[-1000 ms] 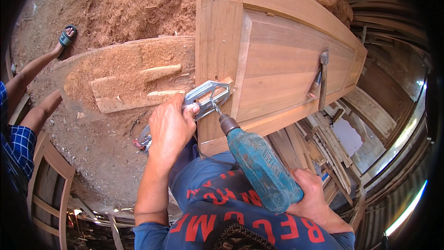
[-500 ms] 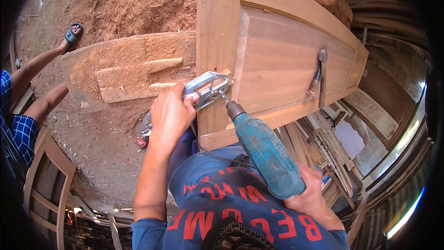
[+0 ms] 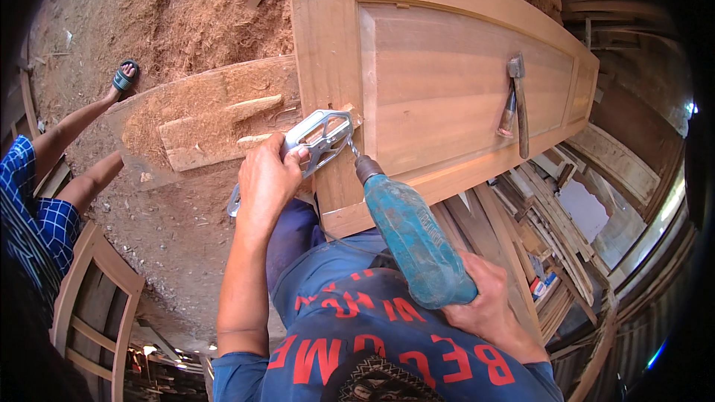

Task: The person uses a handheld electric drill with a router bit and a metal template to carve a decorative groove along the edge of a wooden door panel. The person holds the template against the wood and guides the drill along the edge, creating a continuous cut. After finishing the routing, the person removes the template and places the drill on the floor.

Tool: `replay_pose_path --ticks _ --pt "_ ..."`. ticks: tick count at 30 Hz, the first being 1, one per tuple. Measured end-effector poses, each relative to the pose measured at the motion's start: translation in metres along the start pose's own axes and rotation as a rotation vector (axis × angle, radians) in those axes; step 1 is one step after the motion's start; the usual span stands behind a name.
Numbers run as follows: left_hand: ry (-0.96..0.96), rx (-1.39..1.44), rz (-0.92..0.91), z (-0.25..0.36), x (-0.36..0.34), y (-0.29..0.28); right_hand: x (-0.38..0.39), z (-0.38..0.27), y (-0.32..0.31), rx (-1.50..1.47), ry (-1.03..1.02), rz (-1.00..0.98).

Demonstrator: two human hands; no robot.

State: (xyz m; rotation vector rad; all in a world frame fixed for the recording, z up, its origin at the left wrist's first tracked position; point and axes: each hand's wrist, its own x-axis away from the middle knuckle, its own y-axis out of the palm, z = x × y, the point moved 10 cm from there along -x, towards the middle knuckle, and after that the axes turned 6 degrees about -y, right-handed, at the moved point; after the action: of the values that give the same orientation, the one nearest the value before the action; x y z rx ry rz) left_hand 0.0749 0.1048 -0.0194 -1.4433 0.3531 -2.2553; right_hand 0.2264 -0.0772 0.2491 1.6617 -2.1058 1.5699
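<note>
My left hand (image 3: pixel 269 171) is closed around a long silver metal piece (image 3: pixel 322 132) with large cut-outs, its far end lying over the near left part of a wooden panel door (image 3: pixel 331 67). My right hand (image 3: pixel 488 294) grips the rear of a worn teal power drill (image 3: pixel 417 242); where its fingers meet the trigger is hidden. The drill points up and left. Its spiral bit (image 3: pixel 352 147) is at the right edge of the metal piece, above the wood; whether the tip touches cannot be made out.
A hammer (image 3: pixel 521 108) and a chisel-like tool (image 3: pixel 508 113) lie on the door. A sawdust-covered board (image 3: pixel 208 115) extends left of it. Another person's legs (image 3: pixel 82 123) are at the left, above a wooden frame (image 3: pixel 112 260). Scrap planks (image 3: pixel 551 231) are piled at the right.
The door, hammer and metal piece have shifted left in the picture as the view turned. Both hands keep their hold, and the drill has moved left along with the metal piece.
</note>
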Motion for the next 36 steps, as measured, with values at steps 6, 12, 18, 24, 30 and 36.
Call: replay_pose_path --ticks 6,12,18,24,30,36 --pt "0.019 0.006 0.039 -0.003 0.002 0.004 0.001 0.000 0.007 0.021 -0.072 -0.027" --pt "0.008 0.039 0.034 -0.008 0.003 0.010 0.000 0.001 0.013 0.021 -0.106 -0.054" --pt "-0.002 0.069 0.031 -0.007 0.005 0.009 -0.002 0.001 0.017 0.041 -0.129 -0.052" --pt "-0.023 0.087 0.009 -0.010 0.005 0.012 -0.004 0.001 0.019 0.036 -0.130 -0.062" --pt "-0.040 0.123 0.027 -0.015 0.009 0.017 -0.003 0.000 0.020 0.059 -0.102 -0.082" --pt "-0.083 0.228 -0.014 -0.028 0.009 0.036 -0.001 -0.002 0.021 0.078 -0.094 -0.073"
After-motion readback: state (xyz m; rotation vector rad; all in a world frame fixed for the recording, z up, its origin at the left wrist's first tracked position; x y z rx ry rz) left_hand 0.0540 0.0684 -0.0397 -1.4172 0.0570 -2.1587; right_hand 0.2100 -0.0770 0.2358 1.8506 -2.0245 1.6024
